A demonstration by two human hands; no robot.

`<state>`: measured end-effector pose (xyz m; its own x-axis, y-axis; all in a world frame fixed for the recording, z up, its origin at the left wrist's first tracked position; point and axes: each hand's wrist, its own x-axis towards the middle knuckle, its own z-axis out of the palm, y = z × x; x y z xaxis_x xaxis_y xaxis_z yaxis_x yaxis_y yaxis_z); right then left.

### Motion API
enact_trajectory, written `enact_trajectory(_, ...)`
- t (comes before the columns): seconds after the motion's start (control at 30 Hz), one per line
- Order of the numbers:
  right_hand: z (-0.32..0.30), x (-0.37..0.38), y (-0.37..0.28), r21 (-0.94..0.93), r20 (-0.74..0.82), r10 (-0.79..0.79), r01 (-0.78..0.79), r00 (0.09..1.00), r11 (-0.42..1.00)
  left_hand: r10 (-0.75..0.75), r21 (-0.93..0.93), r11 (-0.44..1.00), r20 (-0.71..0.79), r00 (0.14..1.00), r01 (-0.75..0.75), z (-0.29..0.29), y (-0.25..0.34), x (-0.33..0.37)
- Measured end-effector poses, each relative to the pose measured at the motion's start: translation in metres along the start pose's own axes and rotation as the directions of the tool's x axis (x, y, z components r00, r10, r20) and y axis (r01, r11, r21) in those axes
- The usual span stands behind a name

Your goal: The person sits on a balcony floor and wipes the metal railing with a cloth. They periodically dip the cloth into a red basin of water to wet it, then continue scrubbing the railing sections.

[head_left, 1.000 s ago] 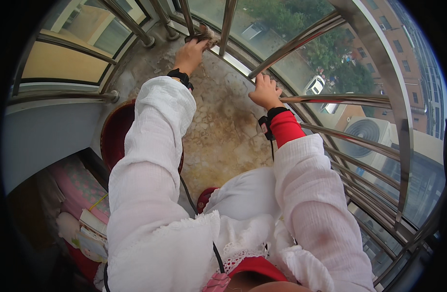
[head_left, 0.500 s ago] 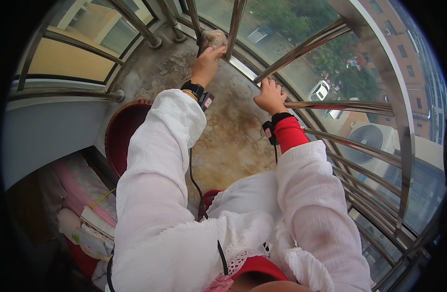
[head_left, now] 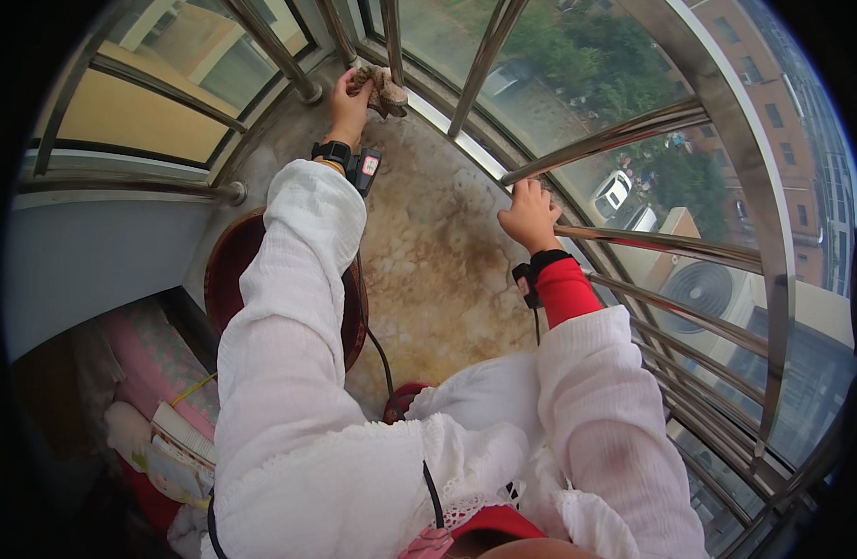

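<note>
My left hand (head_left: 350,104) is closed on a crumpled, dirty grey-brown rag (head_left: 383,91). It presses the rag near the far corner of the stained sill (head_left: 438,233), beside the foot of an upright rail bar. To the right, my right hand (head_left: 529,216) has its bent fingers hooked over the metal edge strip (head_left: 475,154), between two rail bars. The fingertips are partly hidden beyond that edge. Both wrists carry black straps with small devices.
Steel railings (head_left: 624,144) stand along the glass on the right and far side. A round dark red tub (head_left: 228,279) sits left, partly under my left arm. A black cable (head_left: 377,349) hangs between my arms. Pink cloth and papers (head_left: 181,433) lie lower left.
My left hand has moved left with the rag, toward the far left corner, and the rag is now more bunched. My right hand stays at the edge. The view has shifted slightly.
</note>
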<state>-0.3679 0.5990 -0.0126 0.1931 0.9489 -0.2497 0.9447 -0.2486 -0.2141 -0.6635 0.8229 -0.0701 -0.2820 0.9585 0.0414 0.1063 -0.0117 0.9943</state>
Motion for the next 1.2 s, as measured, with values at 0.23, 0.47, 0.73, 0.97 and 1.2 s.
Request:
enact_trajectory(0.23, 0.000, 0.000, 0.001, -0.027, 0.008, -0.004, 0.004, 1.000, 1.000, 0.244, -0.042, 0.969, 0.007, 0.970, -0.243, 0.033, 0.001, -0.008)
enact_trajectory(0.47, -0.001, 0.001, 0.002, 0.000, 0.023, 0.000, 0.000, 1.000, 1.000, 0.596, 0.471, 0.383, 0.530, 0.602, -0.794, -0.007, 0.005, 0.017)
enact_trajectory(0.73, 0.000, -0.001, 0.001, 0.001, 0.018, 0.002, -0.002, 1.000, 1.000, 0.483, 0.632, 0.624, 0.151, 0.862, -0.460, 0.011, 0.034, -0.003)
enact_trajectory(0.97, -0.003, -0.001, 0.001, -0.011, 0.016, -0.010, 0.010, 1.000, 1.000, 0.522, 0.640, 0.496, 0.319, 0.791, -0.586, -0.018, 0.039, 0.018)
enact_trajectory(1.2, -0.004, -0.001, 0.000, -0.035, 0.051, 0.012, -0.010, 0.999, 0.999, 0.463, 0.536, 0.683, 0.209, 0.861, -0.497, 0.004, 0.021, -0.039)
